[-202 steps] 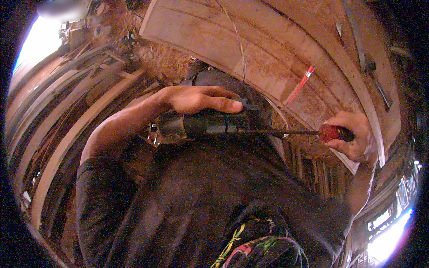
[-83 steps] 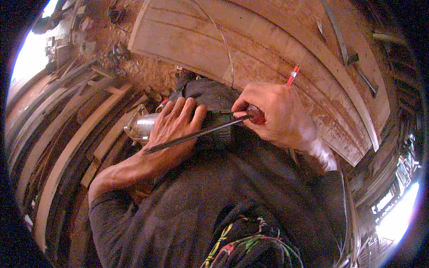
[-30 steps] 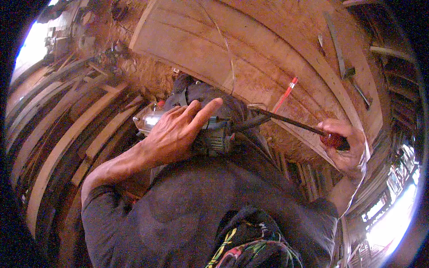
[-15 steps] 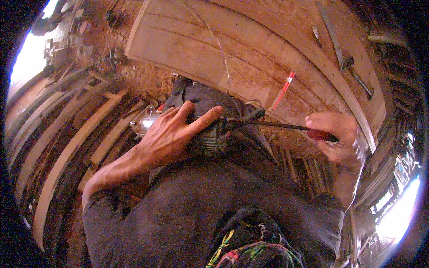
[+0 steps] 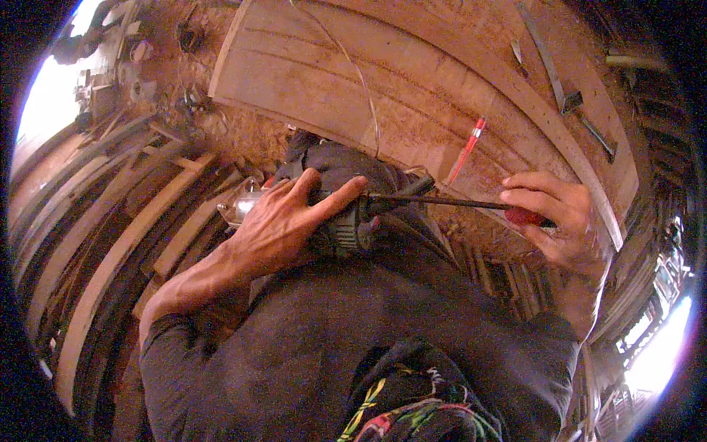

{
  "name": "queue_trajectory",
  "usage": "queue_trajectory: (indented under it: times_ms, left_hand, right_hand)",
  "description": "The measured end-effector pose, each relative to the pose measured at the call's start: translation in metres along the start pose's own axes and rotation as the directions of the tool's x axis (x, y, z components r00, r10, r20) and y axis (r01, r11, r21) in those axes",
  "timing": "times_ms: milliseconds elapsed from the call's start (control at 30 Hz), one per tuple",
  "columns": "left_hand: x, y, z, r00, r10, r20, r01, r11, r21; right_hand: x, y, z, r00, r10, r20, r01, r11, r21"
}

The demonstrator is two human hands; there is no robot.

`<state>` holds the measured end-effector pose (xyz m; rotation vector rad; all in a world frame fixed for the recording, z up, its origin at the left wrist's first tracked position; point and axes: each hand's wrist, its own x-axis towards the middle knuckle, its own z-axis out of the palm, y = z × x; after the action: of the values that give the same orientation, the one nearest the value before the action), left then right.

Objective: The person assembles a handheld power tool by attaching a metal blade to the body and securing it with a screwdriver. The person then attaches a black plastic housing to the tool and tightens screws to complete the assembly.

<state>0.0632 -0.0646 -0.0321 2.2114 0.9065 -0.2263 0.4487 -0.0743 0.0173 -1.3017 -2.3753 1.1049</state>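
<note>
My left hand (image 5: 280, 217) is wrapped over a power tool (image 5: 342, 237) that rests against my lap, its thumb and a finger stretched along the top. The tool has a ribbed dark green housing and a shiny metal front end at the left; a thick dark cord sleeve sticks out at its right end. In my right hand (image 5: 560, 217) is a screwdriver (image 5: 520, 216) with a red and black handle. Its long shaft points left, and the tip meets the tool's rear end. Exactly what the tip touches is too small to make out.
Beyond my lap lies a large wooden board (image 5: 309, 74) with curved dark lines. On it are a red pen-like stick (image 5: 467, 151), a thin pale cable (image 5: 357, 70) and a metal tool with a dark block (image 5: 571, 102). Long wooden strips (image 5: 110, 280) lie at the left.
The fingers of my right hand have loosened and lifted on the screwdriver handle. My left hand keeps its hold on the power tool. The whole view has shifted slightly.
</note>
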Motion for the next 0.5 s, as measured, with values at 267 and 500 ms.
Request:
queue_trajectory:
  times_ms: [267,500]
  left_hand:
    - [-0.004,-0.001,0.003,1.000,0.001,0.015,-0.002,1.000,0.027]
    - [-0.005,0.005,0.001,1.000,0.006,0.026,-0.007,0.999,0.037]
  right_hand:
    - [0.000,0.004,-0.010,0.980,0.044,0.192,-0.055,0.997,0.052]
    - [0.000,0.007,-0.019,0.927,0.129,0.351,-0.181,0.976,0.120]
